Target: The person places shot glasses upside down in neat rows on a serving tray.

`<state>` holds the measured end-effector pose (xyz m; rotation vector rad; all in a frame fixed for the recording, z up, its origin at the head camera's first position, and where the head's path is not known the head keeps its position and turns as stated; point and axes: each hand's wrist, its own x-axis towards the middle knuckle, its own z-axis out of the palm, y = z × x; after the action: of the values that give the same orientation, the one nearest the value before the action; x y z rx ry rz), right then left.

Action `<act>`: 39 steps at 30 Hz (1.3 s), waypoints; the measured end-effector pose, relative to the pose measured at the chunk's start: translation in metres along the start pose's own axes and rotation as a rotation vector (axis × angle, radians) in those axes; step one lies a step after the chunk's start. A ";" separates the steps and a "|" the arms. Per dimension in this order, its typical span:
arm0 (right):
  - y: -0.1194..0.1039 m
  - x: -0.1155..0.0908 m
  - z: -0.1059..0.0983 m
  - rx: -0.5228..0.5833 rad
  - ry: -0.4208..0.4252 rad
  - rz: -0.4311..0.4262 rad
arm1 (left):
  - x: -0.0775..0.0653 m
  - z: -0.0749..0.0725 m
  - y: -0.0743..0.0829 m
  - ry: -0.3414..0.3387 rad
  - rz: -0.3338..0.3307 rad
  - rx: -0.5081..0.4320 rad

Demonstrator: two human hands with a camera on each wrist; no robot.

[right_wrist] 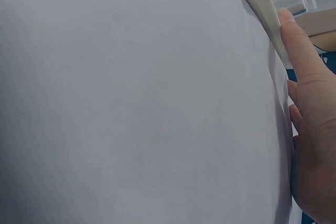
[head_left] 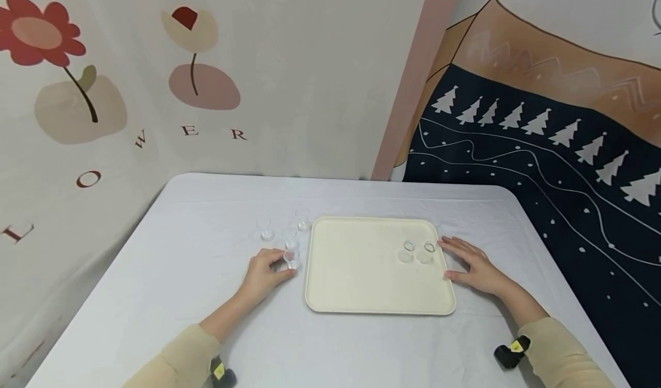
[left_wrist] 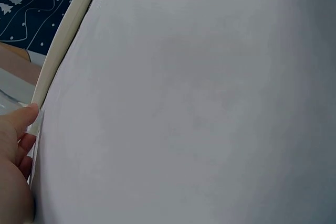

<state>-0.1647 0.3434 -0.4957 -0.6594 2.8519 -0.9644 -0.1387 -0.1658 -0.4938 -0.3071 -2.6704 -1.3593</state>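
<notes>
My left hand (head_left: 261,274) pinches a small clear glass (head_left: 291,256) between thumb and fingers, just left of the cream tray (head_left: 372,302). Behind it on the cloth stand three more clear glasses, one being the far-left glass (head_left: 265,229). Two clear glasses sit side by side toward the tray's right end, the left glass (head_left: 405,255) and the right glass (head_left: 426,256); they look turned upside down. At the tray's right edge rests my right hand (head_left: 476,267), fingers extended and thumb touching the rim. In the left wrist view the held glass is mostly hidden.
A white cloth (head_left: 248,342) covers the table. A patterned curtain (head_left: 310,78) hangs behind the table's far edge, and a dark fabric with white trees (head_left: 542,158) hangs at the right. Each sleeve carries a black wrist device, such as the right device (head_left: 510,353).
</notes>
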 end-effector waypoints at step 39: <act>0.001 0.001 0.001 -0.008 -0.003 0.010 | -0.005 -0.015 0.030 0.034 0.154 -0.077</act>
<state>-0.1659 0.3433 -0.4973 -0.6463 2.8552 -0.9504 -0.1266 -0.1612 -0.4621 -0.4829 -2.5127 -1.4086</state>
